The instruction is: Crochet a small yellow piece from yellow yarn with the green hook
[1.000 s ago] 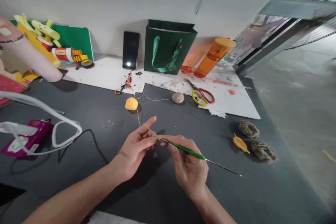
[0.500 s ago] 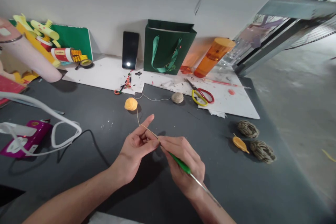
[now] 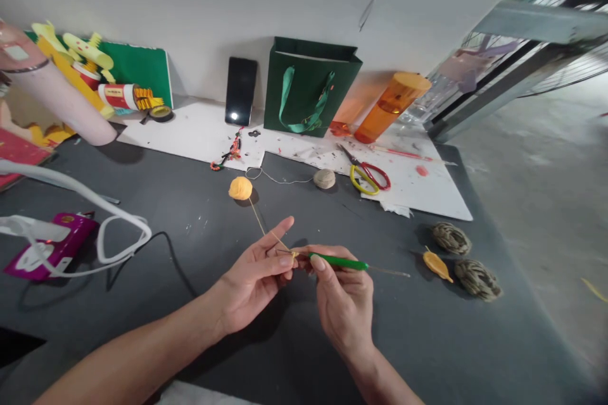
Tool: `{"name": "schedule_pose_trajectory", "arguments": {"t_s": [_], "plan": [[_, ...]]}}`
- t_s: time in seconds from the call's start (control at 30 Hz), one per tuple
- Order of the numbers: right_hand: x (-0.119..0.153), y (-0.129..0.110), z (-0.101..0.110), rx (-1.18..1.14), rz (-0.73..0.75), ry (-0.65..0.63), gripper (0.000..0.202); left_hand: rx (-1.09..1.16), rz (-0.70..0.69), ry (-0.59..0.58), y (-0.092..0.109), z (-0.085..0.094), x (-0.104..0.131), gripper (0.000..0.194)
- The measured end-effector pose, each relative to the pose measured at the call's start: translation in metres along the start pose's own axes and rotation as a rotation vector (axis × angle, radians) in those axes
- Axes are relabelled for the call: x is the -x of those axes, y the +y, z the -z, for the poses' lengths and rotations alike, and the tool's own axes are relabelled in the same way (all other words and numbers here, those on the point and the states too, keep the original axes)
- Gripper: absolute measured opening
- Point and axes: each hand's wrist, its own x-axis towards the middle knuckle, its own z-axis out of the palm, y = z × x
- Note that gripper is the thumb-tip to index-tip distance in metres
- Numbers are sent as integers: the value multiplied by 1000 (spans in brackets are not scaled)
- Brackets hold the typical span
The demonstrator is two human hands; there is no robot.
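Note:
Between thumb and fingers, my left hand [image 3: 256, 275] pinches a tiny piece of yellow crochet work [image 3: 295, 254], its index finger raised under the yarn. From that finger the yellow yarn [image 3: 258, 218] runs taut back to a small yellow yarn ball [image 3: 240, 188]. My right hand [image 3: 346, 297] is closed around a crochet hook [image 3: 339, 261] with a green handle, held almost level. Its thin metal tip meets the crochet piece at the left fingertips. Fingers partly hide the stitches.
Behind the hands lie a beige yarn ball [image 3: 324, 178] and scissors [image 3: 365, 176]. At right are two grey-brown yarn bundles [image 3: 477, 278] and a yellow leaf-shaped piece [image 3: 437, 265]. A purple power strip [image 3: 54, 247] with a white cable sits left. A green bag [image 3: 311, 88] stands against the wall.
My right hand has turned, swinging the hook from a downward slant to nearly level. The small crochet piece now shows between the fingertips. The whole view has shifted slightly.

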Motion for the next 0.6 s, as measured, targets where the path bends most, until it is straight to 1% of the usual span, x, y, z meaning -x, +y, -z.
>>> {"name": "schedule_pose_trajectory", "arguments": {"t_s": [0.23, 0.37, 0.47, 0.6], "plan": [[1, 0, 5, 43, -13, 35, 15, -8, 2, 21, 0, 1, 0, 62], [0, 0, 4, 22, -18, 16, 13, -18, -6, 11, 0, -1, 0, 60], [-2, -3, 2, -31, -32, -19, 17, -25, -11, 9, 0, -2, 0, 59], [-4, -8, -2, -61, -52, -21, 21, -39, -13, 15, -2, 0, 0, 60]]}}
